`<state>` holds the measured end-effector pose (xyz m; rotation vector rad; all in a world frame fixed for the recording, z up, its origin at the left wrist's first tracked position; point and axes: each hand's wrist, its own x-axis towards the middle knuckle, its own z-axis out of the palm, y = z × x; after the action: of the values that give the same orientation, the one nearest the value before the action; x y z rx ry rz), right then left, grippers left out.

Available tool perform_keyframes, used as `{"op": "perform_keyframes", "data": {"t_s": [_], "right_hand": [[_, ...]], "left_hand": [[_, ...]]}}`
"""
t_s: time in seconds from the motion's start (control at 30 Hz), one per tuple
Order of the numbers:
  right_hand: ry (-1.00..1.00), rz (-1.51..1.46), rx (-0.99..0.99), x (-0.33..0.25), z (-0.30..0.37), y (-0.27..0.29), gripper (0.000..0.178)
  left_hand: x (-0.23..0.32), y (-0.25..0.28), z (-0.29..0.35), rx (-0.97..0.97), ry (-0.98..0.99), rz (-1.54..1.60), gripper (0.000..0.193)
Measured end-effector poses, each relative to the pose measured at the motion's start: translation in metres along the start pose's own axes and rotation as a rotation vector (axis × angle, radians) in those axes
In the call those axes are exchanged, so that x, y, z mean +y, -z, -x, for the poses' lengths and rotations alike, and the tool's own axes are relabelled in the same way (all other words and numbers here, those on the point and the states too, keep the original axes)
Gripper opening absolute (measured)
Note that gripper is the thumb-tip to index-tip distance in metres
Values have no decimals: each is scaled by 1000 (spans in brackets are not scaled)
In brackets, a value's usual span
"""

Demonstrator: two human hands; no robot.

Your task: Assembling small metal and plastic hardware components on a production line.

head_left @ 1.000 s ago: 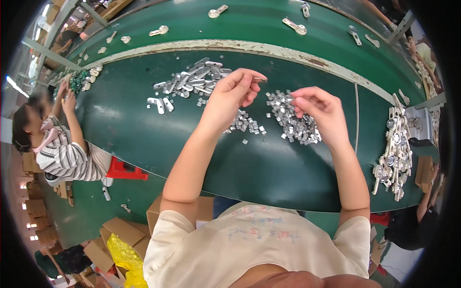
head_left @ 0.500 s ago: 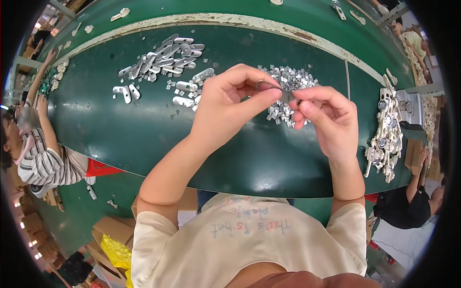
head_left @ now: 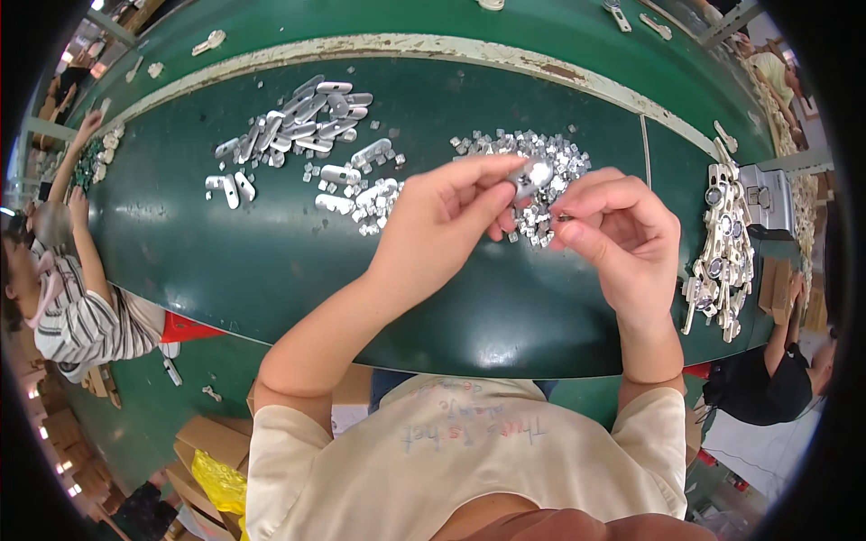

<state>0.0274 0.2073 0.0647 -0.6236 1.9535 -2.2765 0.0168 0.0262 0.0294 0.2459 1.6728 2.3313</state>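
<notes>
My left hand [head_left: 440,215] pinches a shiny silver oval metal plate [head_left: 536,175] between thumb and fingers, its face tilted upward. Opposite it, my right hand [head_left: 628,236] is closed at the fingertips on a tiny dark metal piece [head_left: 565,216], too small to make out in full. A narrow gap separates the two hands. Beneath and behind them spreads a heap of small square silver metal pieces [head_left: 566,159]. Some more of these small pieces [head_left: 372,216] lie left of my left wrist, beside a few oval plates [head_left: 339,175].
A pile of silver oval plates [head_left: 311,115] lies at the far left of the green table [head_left: 271,261]. Cream-coloured handled parts with round lenses [head_left: 717,234] are stacked at the right, near a grey box [head_left: 769,200]. A pale ledge [head_left: 397,45] runs behind. People sit on both sides.
The oval plate in my left hand has turned from nearly edge-on to showing its bright face. My right fingertips have dropped slightly nearer to me, and the view has shifted a little.
</notes>
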Motion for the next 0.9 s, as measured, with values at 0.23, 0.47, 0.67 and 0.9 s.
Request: {"op": "perform_keyframes", "data": {"t_s": [0.23,0.47,0.67,0.9], "right_hand": [[8,265,62,18,-13,14,17],[-84,-53,117,45,-15,12,21],[-243,-233,174,43,-13,0,22],[-239,-258,81,29,-16,4,14]], "left_hand": [[-4,-2,-2,147,-104,-226,14],[-8,-2,-3,64,-106,-269,19],[-11,-4,-3,67,-138,-222,20],[-1,1,-7,49,-155,-266,22]]}}
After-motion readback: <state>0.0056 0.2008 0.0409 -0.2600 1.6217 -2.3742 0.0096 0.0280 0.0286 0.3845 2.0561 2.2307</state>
